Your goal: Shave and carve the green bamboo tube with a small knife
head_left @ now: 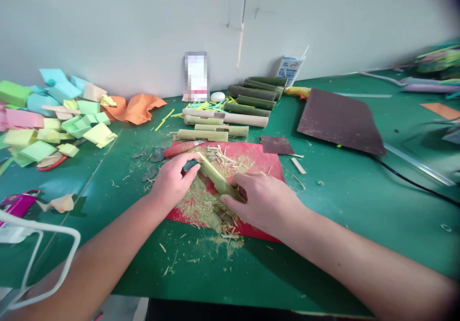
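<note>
A pale green, bamboo-like tube [214, 175] is clamped at its near end by the right hand [258, 199], just over a red rectangular sheet [273, 167] littered with pale shavings [196, 199]. Up by the far end, some little dark scrap [189, 164] is pinched in the left hand [174, 179].

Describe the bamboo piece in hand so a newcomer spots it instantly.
On the green table lies a red sheet strewn with shavings. Over it, between the left hand and right hand, slants a pale green bamboo piece. Unlike the pieces lying beyond the sheet, it is held.
</note>
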A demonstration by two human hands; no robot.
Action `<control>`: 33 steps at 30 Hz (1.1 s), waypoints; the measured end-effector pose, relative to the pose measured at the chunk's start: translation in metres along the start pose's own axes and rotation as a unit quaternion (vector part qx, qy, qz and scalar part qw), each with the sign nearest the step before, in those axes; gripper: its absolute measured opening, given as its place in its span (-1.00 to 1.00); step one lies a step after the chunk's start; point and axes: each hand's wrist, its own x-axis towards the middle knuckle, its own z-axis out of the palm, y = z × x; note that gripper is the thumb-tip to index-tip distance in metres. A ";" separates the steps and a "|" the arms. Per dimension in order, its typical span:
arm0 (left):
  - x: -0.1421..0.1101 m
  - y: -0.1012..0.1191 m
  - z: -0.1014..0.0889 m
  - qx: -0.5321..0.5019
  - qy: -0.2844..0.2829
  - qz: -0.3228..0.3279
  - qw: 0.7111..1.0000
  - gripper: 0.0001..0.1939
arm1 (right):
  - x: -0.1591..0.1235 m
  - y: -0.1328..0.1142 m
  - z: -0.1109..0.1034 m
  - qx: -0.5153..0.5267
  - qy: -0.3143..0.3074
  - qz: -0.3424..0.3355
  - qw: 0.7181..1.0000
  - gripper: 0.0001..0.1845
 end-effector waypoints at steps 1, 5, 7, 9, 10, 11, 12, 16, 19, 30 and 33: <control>0.000 0.000 0.000 0.000 0.000 0.000 1.000 -0.77 | 0.000 0.000 0.000 -0.001 -0.001 0.002 1.000 -0.72; 0.002 -0.002 0.000 0.008 0.000 0.009 1.000 -0.78 | 0.001 0.000 0.001 0.002 0.000 0.001 1.000 -0.73; 0.003 -0.002 0.000 0.009 0.003 0.027 1.000 -0.80 | 0.001 -0.001 0.001 0.007 0.001 0.001 1.000 -0.74; 0.003 -0.001 0.001 0.003 0.009 0.045 0.999 -0.82 | 0.002 -0.001 0.001 0.011 0.000 0.006 1.000 -0.74; 0.002 0.001 0.002 -0.001 0.007 0.055 0.998 -0.84 | 0.002 -0.001 0.001 0.014 0.001 0.006 1.000 -0.74; 0.001 0.003 0.003 -0.006 -0.002 0.070 0.998 -0.85 | 0.002 -0.001 0.002 0.017 0.003 0.005 1.000 -0.73; 0.000 0.006 0.003 -0.011 -0.020 0.089 0.996 -0.84 | 0.002 -0.001 0.003 0.021 0.007 0.001 1.000 -0.73; -0.001 0.010 0.006 -0.009 -0.075 0.150 0.986 -0.81 | 0.003 0.001 0.005 0.032 0.022 -0.012 0.999 -0.73; 0.003 0.008 0.007 0.009 -0.025 0.137 0.990 -0.82 | 0.003 0.001 0.006 0.024 0.021 -0.005 0.999 -0.73; 0.004 0.011 0.006 0.002 -0.046 0.124 0.991 -0.81 | 0.003 0.000 0.006 0.024 0.020 -0.013 0.999 -0.75; 0.002 0.013 0.006 -0.006 -0.084 0.136 0.987 -0.82 | 0.003 0.000 0.007 0.025 0.020 -0.013 0.999 -0.75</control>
